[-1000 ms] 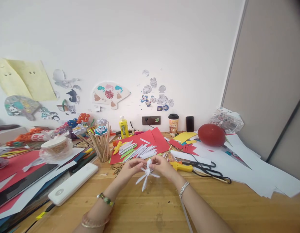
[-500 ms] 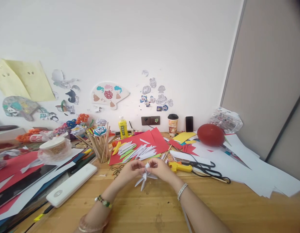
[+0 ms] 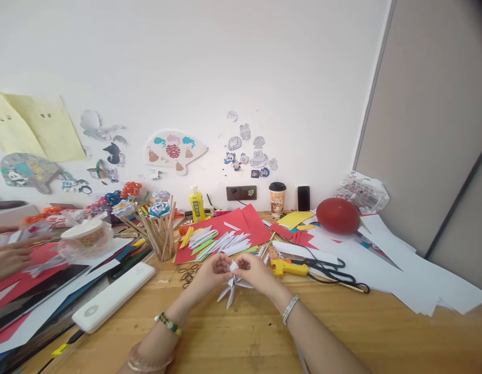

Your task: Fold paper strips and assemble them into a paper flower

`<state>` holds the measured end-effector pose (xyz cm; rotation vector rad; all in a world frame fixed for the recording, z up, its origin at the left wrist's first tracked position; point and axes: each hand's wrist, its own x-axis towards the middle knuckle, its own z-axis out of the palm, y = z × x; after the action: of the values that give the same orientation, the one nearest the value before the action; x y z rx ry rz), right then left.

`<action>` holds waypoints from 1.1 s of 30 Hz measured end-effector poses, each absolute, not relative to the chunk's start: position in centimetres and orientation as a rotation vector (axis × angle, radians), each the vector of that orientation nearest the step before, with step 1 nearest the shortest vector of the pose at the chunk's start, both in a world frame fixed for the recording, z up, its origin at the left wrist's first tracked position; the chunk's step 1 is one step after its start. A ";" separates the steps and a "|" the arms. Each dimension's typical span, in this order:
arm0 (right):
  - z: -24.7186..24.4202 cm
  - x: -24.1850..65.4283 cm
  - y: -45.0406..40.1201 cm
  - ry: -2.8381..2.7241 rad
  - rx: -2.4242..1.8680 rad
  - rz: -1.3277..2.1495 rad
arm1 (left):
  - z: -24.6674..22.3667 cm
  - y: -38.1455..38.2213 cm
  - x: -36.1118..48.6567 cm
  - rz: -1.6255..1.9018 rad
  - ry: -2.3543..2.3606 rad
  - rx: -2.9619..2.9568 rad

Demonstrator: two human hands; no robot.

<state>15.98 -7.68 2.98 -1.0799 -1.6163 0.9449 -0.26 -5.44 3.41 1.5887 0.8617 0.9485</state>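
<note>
Just above the wooden table, a folded white paper piece with several pointed strips hangs down between my hands. My left hand pinches its upper part from the left, fingers curled. From the right, my right hand is closed on the same piece near its top. The fingertips of both hands are close together. Behind them, folded white strips lie on red paper.
A yellow glue gun with a black cord and scissors lie to the right. Sticks in a holder and a white box-like device are to the left. A person's hands work at the far left.
My hands have shifted very slightly around the paper piece, and my left fingers are a little more raised. At far left, the other person's hands have moved further into view with white paper.
</note>
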 end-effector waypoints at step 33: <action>2.9 15.7 -8.3 -1.938 -1.118 0.223 | 3.1 -5.1 -0.4 0.891 0.881 1.704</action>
<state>15.68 -8.25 2.92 -1.1185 -1.9375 0.2231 -0.39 -5.07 3.12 1.7041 0.8807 0.8909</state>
